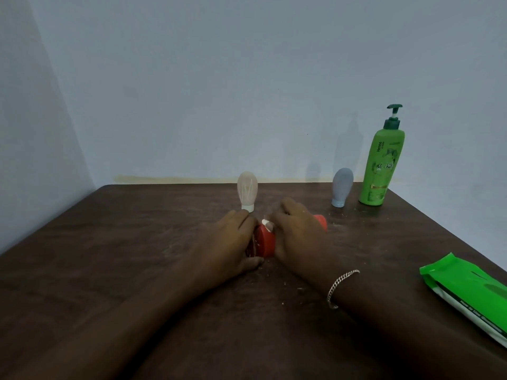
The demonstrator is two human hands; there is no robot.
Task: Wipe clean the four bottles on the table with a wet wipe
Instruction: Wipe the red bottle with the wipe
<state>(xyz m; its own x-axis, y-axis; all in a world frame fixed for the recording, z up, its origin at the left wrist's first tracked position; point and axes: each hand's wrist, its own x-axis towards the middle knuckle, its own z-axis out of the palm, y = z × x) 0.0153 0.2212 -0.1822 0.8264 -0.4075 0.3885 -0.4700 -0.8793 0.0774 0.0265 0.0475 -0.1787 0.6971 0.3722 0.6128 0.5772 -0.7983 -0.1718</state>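
Note:
A red bottle (265, 244) lies on its side in the middle of the brown table (109, 242). My left hand (229, 242) grips its left end. My right hand (297, 231) covers its right part and presses a white wet wipe (267, 224) against it; only a small bit of the wipe shows between my fingers. A clear squeeze bottle (247, 191) stands cap-down just behind my left hand. Further right stand a grey squeeze bottle (341, 187), also cap-down, and a tall green pump bottle (381, 165).
A green and white wet wipe pack (469, 290) lies near the table's right edge. Small crumbs dot the tabletop around my hands. A pale wall runs behind the table and along its left side.

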